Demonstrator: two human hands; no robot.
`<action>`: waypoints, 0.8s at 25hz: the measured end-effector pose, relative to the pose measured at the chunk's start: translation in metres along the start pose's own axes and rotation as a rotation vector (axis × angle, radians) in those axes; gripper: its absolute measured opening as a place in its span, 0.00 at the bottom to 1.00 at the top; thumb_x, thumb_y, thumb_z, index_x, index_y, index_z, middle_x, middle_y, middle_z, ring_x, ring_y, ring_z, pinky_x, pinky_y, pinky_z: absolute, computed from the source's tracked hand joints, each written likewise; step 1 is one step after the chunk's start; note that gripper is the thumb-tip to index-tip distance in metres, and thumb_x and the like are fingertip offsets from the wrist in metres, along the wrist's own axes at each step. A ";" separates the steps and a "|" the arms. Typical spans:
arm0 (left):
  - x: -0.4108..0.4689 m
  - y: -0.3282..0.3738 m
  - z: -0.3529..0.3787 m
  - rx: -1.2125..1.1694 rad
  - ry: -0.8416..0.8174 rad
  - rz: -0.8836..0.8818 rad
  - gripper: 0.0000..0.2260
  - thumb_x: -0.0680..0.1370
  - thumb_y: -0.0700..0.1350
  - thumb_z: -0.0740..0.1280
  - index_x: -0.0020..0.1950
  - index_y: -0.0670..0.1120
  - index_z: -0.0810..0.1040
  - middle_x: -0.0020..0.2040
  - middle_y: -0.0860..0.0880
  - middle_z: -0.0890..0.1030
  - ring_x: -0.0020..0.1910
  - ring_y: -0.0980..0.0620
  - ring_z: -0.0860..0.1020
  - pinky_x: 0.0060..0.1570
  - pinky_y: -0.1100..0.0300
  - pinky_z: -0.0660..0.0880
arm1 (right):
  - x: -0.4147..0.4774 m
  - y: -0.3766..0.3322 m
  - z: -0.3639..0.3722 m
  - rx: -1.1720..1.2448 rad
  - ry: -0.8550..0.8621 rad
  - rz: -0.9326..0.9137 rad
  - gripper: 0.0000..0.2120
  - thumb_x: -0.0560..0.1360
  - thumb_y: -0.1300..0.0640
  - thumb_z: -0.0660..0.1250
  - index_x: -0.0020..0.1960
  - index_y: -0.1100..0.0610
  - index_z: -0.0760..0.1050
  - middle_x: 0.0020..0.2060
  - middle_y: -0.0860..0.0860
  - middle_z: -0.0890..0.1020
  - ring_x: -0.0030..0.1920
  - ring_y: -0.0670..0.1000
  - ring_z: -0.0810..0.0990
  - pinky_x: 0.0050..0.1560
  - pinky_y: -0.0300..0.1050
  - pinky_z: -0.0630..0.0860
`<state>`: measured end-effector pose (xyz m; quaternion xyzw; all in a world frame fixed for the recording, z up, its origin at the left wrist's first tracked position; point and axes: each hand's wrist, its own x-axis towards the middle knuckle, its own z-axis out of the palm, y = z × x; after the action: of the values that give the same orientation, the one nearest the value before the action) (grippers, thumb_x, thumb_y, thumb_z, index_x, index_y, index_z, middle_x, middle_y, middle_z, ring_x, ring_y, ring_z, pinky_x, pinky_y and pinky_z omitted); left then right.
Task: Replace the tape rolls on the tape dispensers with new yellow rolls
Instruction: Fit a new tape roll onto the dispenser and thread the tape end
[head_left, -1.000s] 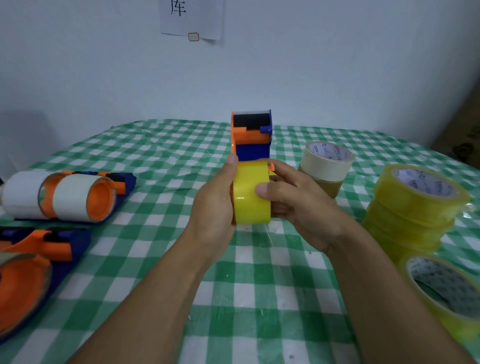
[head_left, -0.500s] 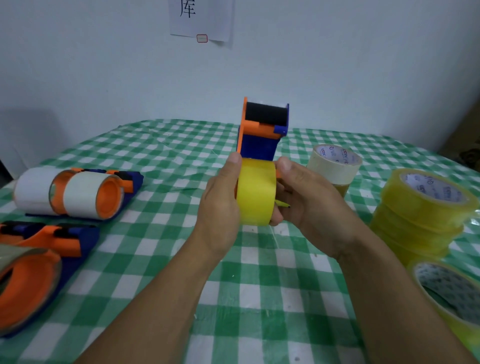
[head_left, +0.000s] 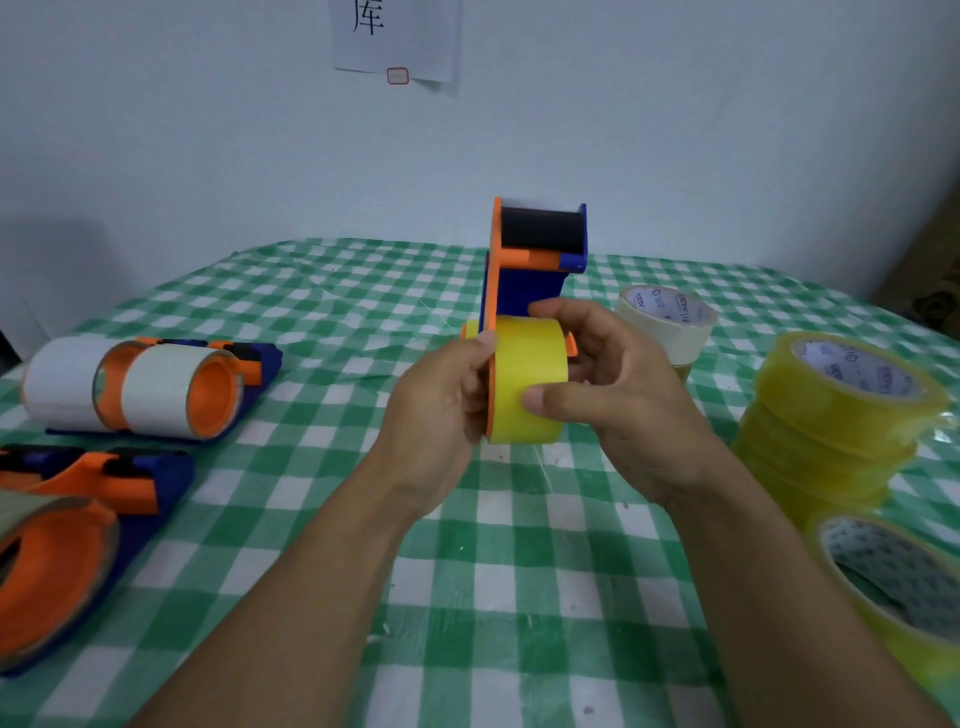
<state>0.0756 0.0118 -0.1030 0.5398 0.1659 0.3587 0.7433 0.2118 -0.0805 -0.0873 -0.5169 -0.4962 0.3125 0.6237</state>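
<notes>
A counter (head_left: 519, 597) under a green and white checked cloth is filling the lower view. Two bare forearms are reaching from the near edge toward its middle, converging above the cloth. At the right, a stack of yellow rolls (head_left: 831, 415) is standing on the counter, with a single translucent yellow roll (head_left: 893, 597) lying just near of it. At the left, a second dispenser (head_left: 156, 384) is lying on its side carrying white rolls, and a third dispenser (head_left: 67, 519) is lying near of it at the left edge.

The left hand (head_left: 441, 410) is rising with its back toward the camera, its grip clamping the orange side plate of the tape dispenser (head_left: 524, 286); the thumb is lying along the plate's top edge and the fingers are hiding behind. The right hand (head_left: 623, 410) is curling around the yellow roll (head_left: 527, 379), thumb pressing on the near tape face and forefinger arching over the top, so its grip is closing on the roll. That roll is sitting on the dispenser's hub, held above the counter's middle, with the dispenser's black roller pointing up and far.

A beige roll (head_left: 670, 325) is resting just beyond the right hand. A paper notice (head_left: 397, 36) is hanging on the far wall.
</notes>
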 end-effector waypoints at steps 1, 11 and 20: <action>-0.001 0.002 0.001 -0.011 -0.015 -0.007 0.28 0.76 0.51 0.59 0.68 0.32 0.72 0.60 0.20 0.71 0.64 0.22 0.69 0.64 0.28 0.66 | 0.000 0.000 -0.001 0.001 -0.015 -0.011 0.29 0.62 0.66 0.76 0.61 0.52 0.76 0.53 0.49 0.82 0.49 0.49 0.82 0.47 0.46 0.80; -0.005 0.001 0.009 0.022 0.010 0.103 0.22 0.84 0.48 0.51 0.55 0.35 0.80 0.40 0.37 0.83 0.42 0.42 0.81 0.45 0.48 0.78 | -0.001 0.004 0.005 -0.133 -0.086 -0.123 0.27 0.64 0.64 0.79 0.60 0.51 0.74 0.57 0.54 0.77 0.53 0.58 0.80 0.49 0.55 0.82; -0.011 0.006 0.017 0.152 0.047 0.153 0.22 0.86 0.45 0.51 0.53 0.33 0.80 0.35 0.37 0.82 0.32 0.44 0.81 0.34 0.54 0.80 | 0.001 -0.033 0.018 -0.429 0.180 -0.115 0.04 0.72 0.62 0.77 0.45 0.58 0.84 0.49 0.52 0.82 0.31 0.53 0.82 0.30 0.41 0.78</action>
<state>0.0768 -0.0063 -0.0932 0.5973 0.1680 0.4133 0.6665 0.1913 -0.0830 -0.0557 -0.6342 -0.5221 0.1164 0.5583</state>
